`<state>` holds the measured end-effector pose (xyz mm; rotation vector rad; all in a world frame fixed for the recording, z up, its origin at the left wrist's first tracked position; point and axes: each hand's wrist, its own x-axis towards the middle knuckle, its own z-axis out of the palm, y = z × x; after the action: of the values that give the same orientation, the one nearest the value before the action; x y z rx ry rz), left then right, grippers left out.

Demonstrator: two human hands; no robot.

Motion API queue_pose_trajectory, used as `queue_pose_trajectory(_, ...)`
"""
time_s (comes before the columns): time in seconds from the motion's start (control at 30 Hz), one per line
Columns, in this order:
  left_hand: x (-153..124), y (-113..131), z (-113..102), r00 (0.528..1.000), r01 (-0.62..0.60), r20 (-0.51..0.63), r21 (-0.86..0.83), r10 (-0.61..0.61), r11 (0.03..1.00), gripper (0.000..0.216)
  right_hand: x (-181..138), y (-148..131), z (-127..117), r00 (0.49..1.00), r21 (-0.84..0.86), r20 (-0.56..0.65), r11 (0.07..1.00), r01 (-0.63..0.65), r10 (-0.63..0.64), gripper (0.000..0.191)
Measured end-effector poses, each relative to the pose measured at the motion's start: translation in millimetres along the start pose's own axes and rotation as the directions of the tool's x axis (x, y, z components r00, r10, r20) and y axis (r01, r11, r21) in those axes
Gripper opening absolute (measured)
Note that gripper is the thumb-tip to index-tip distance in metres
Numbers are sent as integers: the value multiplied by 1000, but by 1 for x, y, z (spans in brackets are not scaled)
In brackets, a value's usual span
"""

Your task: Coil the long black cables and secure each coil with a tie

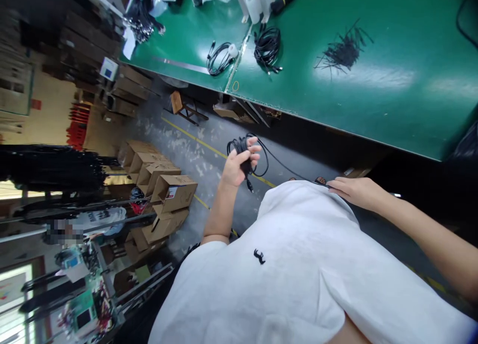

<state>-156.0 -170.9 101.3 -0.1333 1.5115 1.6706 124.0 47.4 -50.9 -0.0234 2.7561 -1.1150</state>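
Note:
A coiled black cable point(238, 146) is gripped in my left hand point(236, 164), its loops bunched between thumb and fingers. One plug end dangles below that hand. From the coil a single strand runs across the front of the white shirt to my right hand point(349, 189), whose fingers are closed on it by the shirt's hem. Both hands are in the air, in front of the green table's edge. The cable's far end past my right hand is hidden.
On the green table point(373, 105) lie a bundled black cable point(267, 46), a looped cable point(219, 59), a pile of black ties point(342, 51) and a yellow rubber band point(235, 86). Cardboard boxes point(175, 192) and a wooden stool point(177, 102) stand on the floor. Another person sits far left.

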Motion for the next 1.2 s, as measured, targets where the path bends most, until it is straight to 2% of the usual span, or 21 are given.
queue_pose_trajectory(0.07, 6, -18, 8, 986, 74, 142, 114, -90, 991, 41, 13, -28, -35, 988, 17, -43, 988, 152, -151, 41)
queue_pose_trajectory(0.13, 7, -32, 15, 940, 158, 264, 226, -216, 961, 44, 33, -49, -65, 973, 3, -73, 976, 219, -218, 41)
queue_pose_trajectory(0.23, 2, -46, 26, 811, 277, 413, 353, -414, 894, 47, 60, -61, -91, 980, -87, -74, 980, 180, -186, 39)
queue_pose_trajectory(0.3, -2, -52, 32, 713, 326, 502, 381, -490, 865, 47, 70, -60, -95, 986, -121, -78, 983, 141, -151, 37)
queue_pose_trajectory(0.37, -4, -57, 38, 629, 372, 575, 370, -524, 852, 47, 75, -59, -94, 981, -90, -130, 987, 134, -145, 33)
queue_pose_trajectory(0.47, -6, -59, 46, 505, 445, 649, 369, -569, 816, 48, 77, -64, -88, 948, -2, -252, 979, 202, -196, 42)
queue_pose_trajectory(0.5, -6, -59, 49, 455, 458, 666, 395, -591, 797, 49, 79, -68, -86, 937, 18, -258, 968, 249, -236, 46)
queue_pose_trajectory(0.57, -6, -57, 53, 359, 461, 686, 459, -632, 760, 53, 84, -77, -82, 928, 55, -163, 936, 347, -335, 42)
queue_pose_trajectory(0.63, -3, -54, 56, 299, 478, 698, 480, -650, 735, 63, 91, -87, -80, 935, 84, -2, 932, 352, -353, 29)
queue_pose_trajectory(0.7, 1, -49, 56, 290, 511, 702, 461, -651, 725, 69, 98, -95, -83, 954, 61, 121, 961, 270, -275, 19)
queue_pose_trajectory(0.77, 5, -45, 55, 326, 526, 681, 446, -656, 724, 62, 104, -97, -89, 969, -4, 165, 983, 186, -182, 12)
queue_pose_trajectory(0.83, 9, -40, 52, 407, 517, 646, 420, -646, 746, 51, 107, -95, -96, 980, -36, 154, 990, 135, -128, 10)
queue_pose_trajectory(0.93, 11, -37, 46, 549, 492, 593, 340, -589, 801, 48, 107, -84, -101, 989, 49, 132, 997, 56, -62, 12)
queue_pose_trajectory(1.0, 12, -39, 42, 586, 485, 565, 330, -581, 810, 50, 108, -80, -99, 984, 109, 172, 994, 20, -39, 13)
queue_pose_trajectory(1.07, 14, -41, 39, 565, 490, 564, 357, -602, 795, 51, 111, -81, -97, 975, 85, 220, 996, 14, -32, 14)
queue_pose_trajectory(1.13, 17, -41, 38, 509, 506, 578, 399, -638, 765, 48, 115, -86, -97, 972, 5, 231, 999, 38, -38, 13)
queue_pose_trajectory(1.2, 20, -38, 38, 485, 530, 580, 400, -655, 747, 42, 117, -91, -100, 983, -58, 172, 995, 77, -66, 15)
